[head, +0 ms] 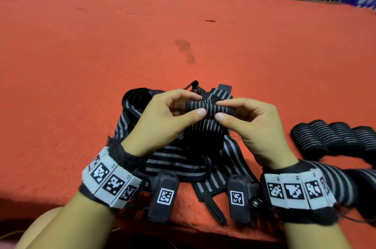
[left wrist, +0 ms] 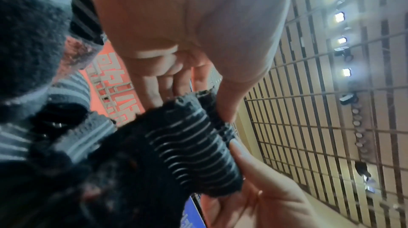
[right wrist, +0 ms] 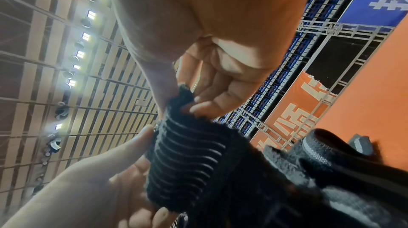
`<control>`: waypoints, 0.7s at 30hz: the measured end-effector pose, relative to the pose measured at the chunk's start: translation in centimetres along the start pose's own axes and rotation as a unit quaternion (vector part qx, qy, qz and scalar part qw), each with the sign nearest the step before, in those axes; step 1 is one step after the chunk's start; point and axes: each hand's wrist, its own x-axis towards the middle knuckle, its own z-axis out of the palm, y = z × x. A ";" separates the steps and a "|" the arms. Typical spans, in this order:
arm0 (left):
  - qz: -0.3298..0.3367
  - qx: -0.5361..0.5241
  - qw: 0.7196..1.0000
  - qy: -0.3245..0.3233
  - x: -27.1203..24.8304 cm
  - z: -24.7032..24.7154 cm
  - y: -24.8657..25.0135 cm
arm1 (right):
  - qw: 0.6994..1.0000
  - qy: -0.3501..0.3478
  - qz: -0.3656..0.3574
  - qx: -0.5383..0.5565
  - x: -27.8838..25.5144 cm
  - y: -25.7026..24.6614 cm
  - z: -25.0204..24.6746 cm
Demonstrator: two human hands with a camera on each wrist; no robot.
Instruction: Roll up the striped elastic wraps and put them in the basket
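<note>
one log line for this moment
phase: rolling | left hand: pinches wrap roll | right hand: pinches wrap roll | finished rolls: on red surface | basket: unseen

Left hand [head: 162,120] and right hand [head: 254,126], fingers curled, pinching.

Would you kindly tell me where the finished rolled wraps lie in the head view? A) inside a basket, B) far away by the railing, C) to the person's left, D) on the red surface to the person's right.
D: the row of rolled wraps lies on the red surface, just beyond the right hand; no basket shows.
</note>
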 end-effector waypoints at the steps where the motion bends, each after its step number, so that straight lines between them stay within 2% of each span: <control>1: 0.003 0.028 1.000 0.006 0.0 0.0 0.0 | 1.000 0.005 -0.008 -0.002 0.0 -0.1 0.1; 5: 0.010 0.063 0.998 0.027 -0.1 0.1 0.1 | 0.999 0.025 -0.030 -0.019 0.2 -0.3 0.5; 10: -0.012 -0.029 0.999 0.004 -0.3 -0.1 0.3 | 0.996 0.003 -0.074 -0.052 0.6 -0.1 0.7; 14: 0.000 -0.053 0.998 0.020 -0.1 -0.5 -0.2 | 0.997 -0.029 -0.068 -0.035 0.4 -0.3 1.2; 19: 0.031 -0.027 0.998 0.044 0.0 -0.5 -0.5 | 1.000 -0.011 -0.013 -0.011 0.7 0.1 1.8; 21: 0.024 -0.044 0.998 0.045 -0.1 -0.5 -0.6 | 1.000 -0.006 -0.013 -0.010 0.7 0.4 1.9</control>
